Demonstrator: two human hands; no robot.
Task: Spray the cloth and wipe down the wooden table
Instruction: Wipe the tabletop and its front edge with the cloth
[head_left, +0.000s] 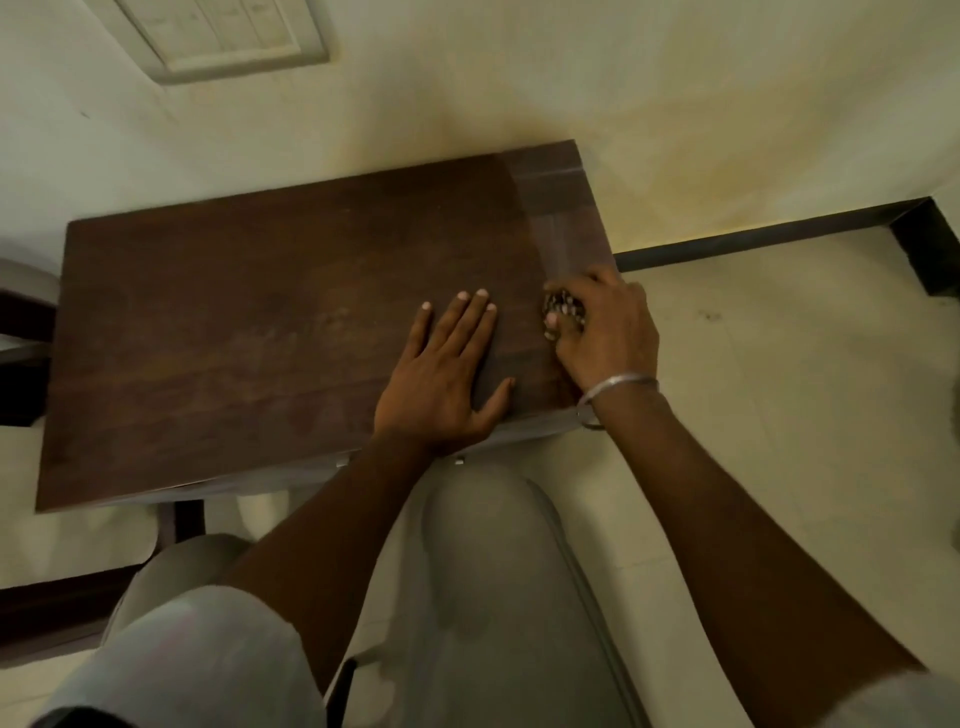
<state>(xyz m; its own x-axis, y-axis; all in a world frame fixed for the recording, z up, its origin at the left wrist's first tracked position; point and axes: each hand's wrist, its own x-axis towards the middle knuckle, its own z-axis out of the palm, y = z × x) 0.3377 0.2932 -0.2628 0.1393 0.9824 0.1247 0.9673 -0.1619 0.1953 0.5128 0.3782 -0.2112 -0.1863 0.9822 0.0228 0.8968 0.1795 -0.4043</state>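
From the left, the wooden tabletop (234, 322) shows dull smudges across its middle, so I'd judge most of the wiping is left to do. The left hand (441, 379) lies flat on it, grip wide, holding nothing. At the right edge the right hand (608, 332) has its grip closed round a wadded cloth (563, 309), pressed to the wood below a paler streak. No spray bottle in sight.

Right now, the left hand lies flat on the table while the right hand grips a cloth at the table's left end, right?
Not quite: in the head view the right hand grips the cloth at the table's right end, not its left. The left hand does lie flat on the table.
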